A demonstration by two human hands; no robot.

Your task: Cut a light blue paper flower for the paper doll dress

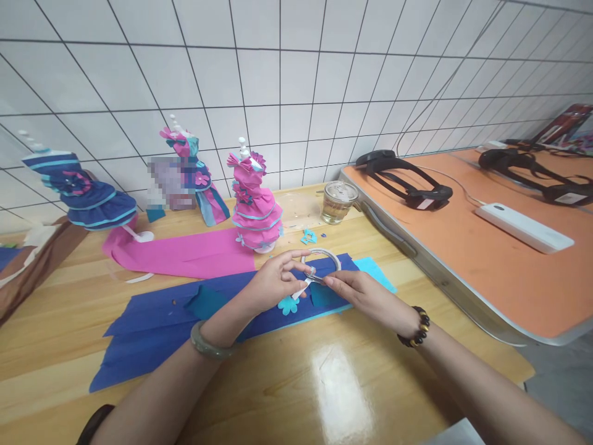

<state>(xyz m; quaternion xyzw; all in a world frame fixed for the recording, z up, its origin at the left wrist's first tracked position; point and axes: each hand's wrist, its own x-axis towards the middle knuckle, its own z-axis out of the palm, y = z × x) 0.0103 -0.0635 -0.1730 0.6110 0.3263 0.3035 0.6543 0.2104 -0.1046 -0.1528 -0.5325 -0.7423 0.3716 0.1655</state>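
My left hand (280,281) is closed around the near edge of a white roll of tape (340,262), and a short white strip of tape (300,290) hangs by its fingers. My right hand (359,290) pinches a slim metal tool (315,279), its tip touching the tape near my left fingers; whether it is tweezers or small scissors I cannot tell. Beneath both hands lie dark blue crepe paper strips (152,315) and a light blue paper flower (288,305). Teal paper (208,301) rests on the blue near my left wrist.
Three small dress forms wear paper dresses: blue (99,201), multicoloured (204,185) and pink (257,210). Pink crepe paper (189,253) spreads before them. A glass of liquid (338,204) stands near the wall. On the orange table (463,247) lie black headsets (417,185) and a white power bank-like box (523,227).
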